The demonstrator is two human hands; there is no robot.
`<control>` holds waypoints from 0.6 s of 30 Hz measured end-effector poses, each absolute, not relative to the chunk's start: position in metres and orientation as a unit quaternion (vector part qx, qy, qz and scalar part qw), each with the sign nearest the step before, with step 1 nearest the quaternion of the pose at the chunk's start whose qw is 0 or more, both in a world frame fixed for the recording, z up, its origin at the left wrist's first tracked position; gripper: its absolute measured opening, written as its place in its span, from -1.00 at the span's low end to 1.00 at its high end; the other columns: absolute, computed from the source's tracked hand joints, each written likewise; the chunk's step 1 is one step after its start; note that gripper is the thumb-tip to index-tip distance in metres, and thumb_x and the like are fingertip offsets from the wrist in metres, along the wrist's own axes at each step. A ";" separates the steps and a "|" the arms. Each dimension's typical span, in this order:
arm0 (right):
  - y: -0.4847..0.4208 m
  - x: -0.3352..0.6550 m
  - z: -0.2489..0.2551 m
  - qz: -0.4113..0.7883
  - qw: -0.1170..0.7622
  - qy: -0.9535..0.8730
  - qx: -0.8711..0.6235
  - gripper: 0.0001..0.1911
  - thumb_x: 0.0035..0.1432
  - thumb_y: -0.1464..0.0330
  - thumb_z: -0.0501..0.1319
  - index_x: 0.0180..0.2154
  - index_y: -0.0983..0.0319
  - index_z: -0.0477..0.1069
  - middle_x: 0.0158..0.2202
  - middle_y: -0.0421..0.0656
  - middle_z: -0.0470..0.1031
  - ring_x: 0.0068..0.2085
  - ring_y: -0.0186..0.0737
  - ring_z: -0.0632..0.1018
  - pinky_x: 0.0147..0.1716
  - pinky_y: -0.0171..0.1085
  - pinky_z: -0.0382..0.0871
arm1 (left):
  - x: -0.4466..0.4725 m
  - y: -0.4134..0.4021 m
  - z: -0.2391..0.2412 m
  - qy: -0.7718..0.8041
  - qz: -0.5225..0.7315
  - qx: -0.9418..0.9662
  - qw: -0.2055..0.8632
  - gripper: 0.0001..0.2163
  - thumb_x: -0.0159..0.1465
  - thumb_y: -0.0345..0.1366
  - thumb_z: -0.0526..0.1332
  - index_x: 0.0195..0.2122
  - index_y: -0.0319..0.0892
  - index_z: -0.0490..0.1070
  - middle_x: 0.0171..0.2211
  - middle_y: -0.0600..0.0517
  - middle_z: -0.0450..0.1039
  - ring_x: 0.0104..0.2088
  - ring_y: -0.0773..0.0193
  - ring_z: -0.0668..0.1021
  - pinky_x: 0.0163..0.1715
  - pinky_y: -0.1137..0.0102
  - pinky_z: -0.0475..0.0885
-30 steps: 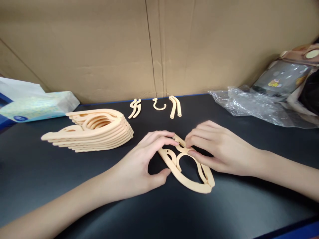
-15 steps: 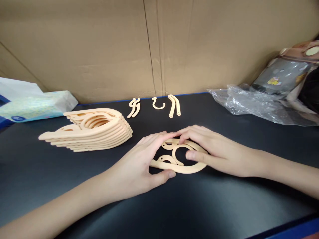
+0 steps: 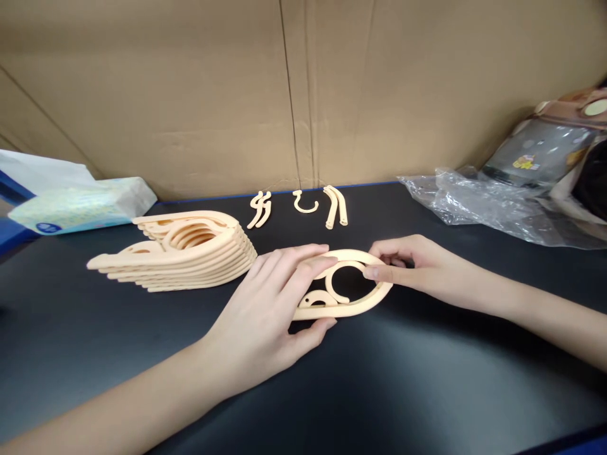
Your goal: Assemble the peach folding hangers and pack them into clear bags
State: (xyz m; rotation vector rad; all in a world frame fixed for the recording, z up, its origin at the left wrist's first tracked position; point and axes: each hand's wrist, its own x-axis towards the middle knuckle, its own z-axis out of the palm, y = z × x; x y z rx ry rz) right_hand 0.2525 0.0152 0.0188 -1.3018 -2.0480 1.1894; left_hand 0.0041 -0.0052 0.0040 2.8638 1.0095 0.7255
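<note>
Fingers [image 3: 306,272], left hand [image 3: 263,309]: spread across the hanger [image 3: 348,309], tips over its far side, thumb at its near edge; loose spanning hold.
Fingers, right hand [image 3: 422,268]: pinching the rounded end, thumb on top, the others curled behind and partly hidden.
Position: hanger folded, level, between both hands, low over the table [image 3: 379,392]; whether it rests fully on the surface cannot be told.
Weight: probably light; one hand should carry it.
Stiffness: outer arms [image 3: 353,254] judged rigid plastic, likelier to swing at the rounded end than to bend.
Surface: smooth, so possibly slippery; a firm pinch is advised.
Fragility: slender hook [image 3: 331,285] inside the frame looks the weakest part; do not lever on it.
Grip points: thick arms from outside, or the rounded end where they meet; keep skin out of the gaps.
Stack [image 3: 208,265]: matching folded hangers, just beyond the left hand, rounded ends facing right.
Far left: tissue pack [image 3: 85,202].
Far right: plastic film [image 3: 465,199].
Far centre: two small curved pieces [image 3: 265,212], loose hook [image 3: 303,209], two strips [image 3: 342,208], before cardboard [image 3: 190,95].
</note>
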 end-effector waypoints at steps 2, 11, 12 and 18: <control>0.014 0.251 0.021 0.466 0.227 -0.717 -0.467 -0.59 0.12 0.03 0.22 -0.50 0.23 0.34 -0.54 -0.30 0.15 -0.48 -0.37 0.19 -0.51 -0.33 0.05 | 0.003 -0.005 0.004 0.327 0.236 0.915 0.006 -0.52 0.25 -0.32 0.23 0.17 -0.14 0.11 0.17 -0.11 0.26 0.14 0.08 0.35 0.07 0.20 0.27; 0.014 0.252 0.020 0.508 0.227 -0.691 -0.462 -0.61 0.12 0.06 0.24 -0.52 0.22 0.34 -0.58 -0.33 0.08 -0.51 -0.40 0.12 -0.54 -0.31 -0.04 | 0.004 -0.003 0.005 0.320 0.238 0.916 0.044 -0.48 0.22 -0.31 0.27 0.17 -0.15 0.12 0.18 -0.11 0.23 0.13 0.09 0.33 0.08 0.22 0.27; 0.014 0.252 0.020 0.509 0.225 -0.689 -0.464 -0.61 0.11 0.06 0.24 -0.53 0.22 0.33 -0.58 -0.33 0.07 -0.52 -0.39 0.11 -0.54 -0.30 -0.04 | 0.004 -0.003 0.005 0.320 0.238 0.916 0.045 -0.48 0.22 -0.31 0.27 0.17 -0.15 0.11 0.18 -0.11 0.23 0.14 0.09 0.33 0.08 0.22 0.27; 0.012 0.248 0.026 0.510 0.219 -0.683 -0.475 -0.58 0.06 0.02 0.26 -0.54 0.23 0.35 -0.58 -0.31 0.10 -0.51 -0.39 0.12 -0.54 -0.30 -0.03 | 0.003 -0.003 0.004 0.320 0.228 0.918 0.052 -0.49 0.27 -0.25 0.26 0.19 -0.11 0.09 0.20 -0.12 0.21 0.17 0.07 0.29 0.11 0.18 0.24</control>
